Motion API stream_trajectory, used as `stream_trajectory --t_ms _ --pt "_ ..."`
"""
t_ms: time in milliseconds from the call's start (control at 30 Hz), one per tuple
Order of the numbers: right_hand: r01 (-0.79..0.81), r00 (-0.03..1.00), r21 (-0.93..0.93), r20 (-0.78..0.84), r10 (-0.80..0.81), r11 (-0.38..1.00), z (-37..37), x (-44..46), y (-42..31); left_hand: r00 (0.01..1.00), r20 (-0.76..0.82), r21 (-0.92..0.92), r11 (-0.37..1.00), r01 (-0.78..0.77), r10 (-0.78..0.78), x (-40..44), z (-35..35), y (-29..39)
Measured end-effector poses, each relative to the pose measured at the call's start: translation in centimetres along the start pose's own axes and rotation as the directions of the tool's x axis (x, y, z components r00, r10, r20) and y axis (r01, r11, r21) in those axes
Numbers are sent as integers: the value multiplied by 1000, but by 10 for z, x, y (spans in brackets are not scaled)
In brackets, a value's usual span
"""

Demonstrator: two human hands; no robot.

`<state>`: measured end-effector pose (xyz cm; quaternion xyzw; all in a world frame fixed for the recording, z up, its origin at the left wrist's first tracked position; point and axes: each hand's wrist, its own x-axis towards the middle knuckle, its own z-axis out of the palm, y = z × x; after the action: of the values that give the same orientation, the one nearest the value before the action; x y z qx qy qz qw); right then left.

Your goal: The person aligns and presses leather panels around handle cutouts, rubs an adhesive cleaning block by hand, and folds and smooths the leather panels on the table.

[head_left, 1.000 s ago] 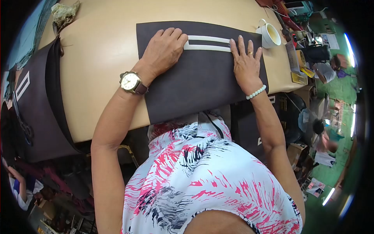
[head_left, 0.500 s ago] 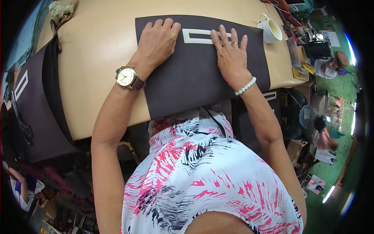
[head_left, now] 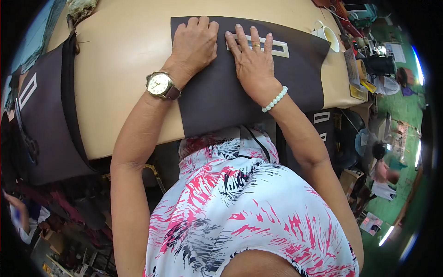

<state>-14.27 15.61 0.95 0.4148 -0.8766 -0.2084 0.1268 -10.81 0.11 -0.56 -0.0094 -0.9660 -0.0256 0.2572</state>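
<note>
A dark fabric panel (head_left: 221, 99) lies flat on the table in front of me, with a white rectangular frame-shaped piece (head_left: 282, 50) on its upper part. My right hand (head_left: 254, 64) rests on that piece near its left end, palm down, fingers stretched and spread. Beside it to the left, my left hand (head_left: 194, 45) presses on the panel's upper left area with its fingers curled in. Whatever those curled fingers may hold is hidden. A watch is on my left wrist and a beaded bracelet on my right.
A white cup (head_left: 326, 38) stands at the panel's upper right corner. More dark panels (head_left: 50, 111) with a white frame piece hang over the table's left side, with scissors (head_left: 28, 143) on them. Another person's arm (head_left: 18, 207) shows at lower left. A basket (head_left: 351, 67) stands at right.
My right hand has slid left along the white piece, from its right part to its left end. My left hand stays curled at the panel's upper left. The whole view has shifted slightly.
</note>
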Motion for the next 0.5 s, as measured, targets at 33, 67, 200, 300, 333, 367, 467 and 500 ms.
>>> stream_trajectory --t_ms 33,67,200,300,333,367,467,500 --pt "7 1000 6 2 -7 1000 -1 0 -1 1000 4 3 1000 0 0 0 0 0" --pt "13 1000 11 5 -13 1000 -1 0 -2 1000 8 6 1000 -1 1 0 0 0" --pt "91 995 327 14 -101 941 3 -2 8 1000 13 10 1000 2 -2 -1 1 1" --pt "176 982 628 -60 -179 758 -1 -7 39 1000 15 14 1000 -1 1 1 0 0" --pt "191 980 674 -173 -100 714 3 -16 50 1000 22 9 1000 -2 2 1 -2 0" --pt "210 962 716 -273 -10 665 6 -26 61 999 33 2 1000 -6 6 0 -4 1" --pt "-54 883 761 -265 387 646 13 -71 103 974 223 -52 997 53 -40 2 -18 -2" --pt "-169 833 759 -230 502 629 28 -89 116 979 194 -95 993 77 -57 -1 -27 -2"
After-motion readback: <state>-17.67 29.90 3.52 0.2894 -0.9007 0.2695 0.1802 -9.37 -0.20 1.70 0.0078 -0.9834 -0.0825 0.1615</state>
